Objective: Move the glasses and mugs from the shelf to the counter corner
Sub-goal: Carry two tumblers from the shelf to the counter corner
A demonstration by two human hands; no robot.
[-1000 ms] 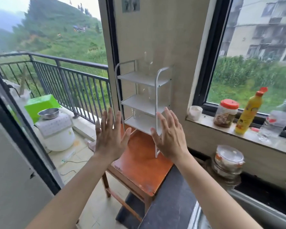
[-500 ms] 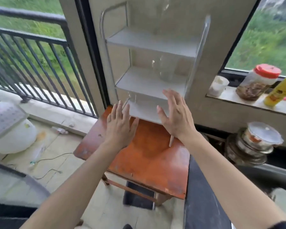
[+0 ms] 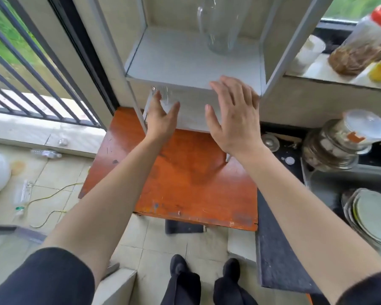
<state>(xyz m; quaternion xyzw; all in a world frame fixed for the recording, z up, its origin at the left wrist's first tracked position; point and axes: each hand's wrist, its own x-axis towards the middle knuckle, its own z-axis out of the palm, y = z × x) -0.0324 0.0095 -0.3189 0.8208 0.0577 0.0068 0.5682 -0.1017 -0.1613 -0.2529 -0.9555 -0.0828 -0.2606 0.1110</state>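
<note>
A white tiered shelf (image 3: 185,69) stands on an orange wooden table (image 3: 185,179). A clear glass mug with a handle (image 3: 220,25) sits on the middle tier. A small clear glass (image 3: 163,96) stands on the bottom tier at the left. My left hand (image 3: 161,119) reaches into the bottom tier with fingers spread, right beside that glass and partly in front of it; whether it touches is unclear. My right hand (image 3: 233,115) hovers open in front of the middle tier's edge, holding nothing.
A dark counter (image 3: 279,249) runs along the right with a sink, stacked plates (image 3: 370,219) and lidded containers (image 3: 348,142). On the window sill stand a jar (image 3: 361,45), a yellow bottle and a white cup (image 3: 308,51). Balcony railing (image 3: 31,69) is at the left.
The view has closed in on the shelf and tilted down. Both hands moved forward; my left hand now reaches into the bottom tier beside the small glass.
</note>
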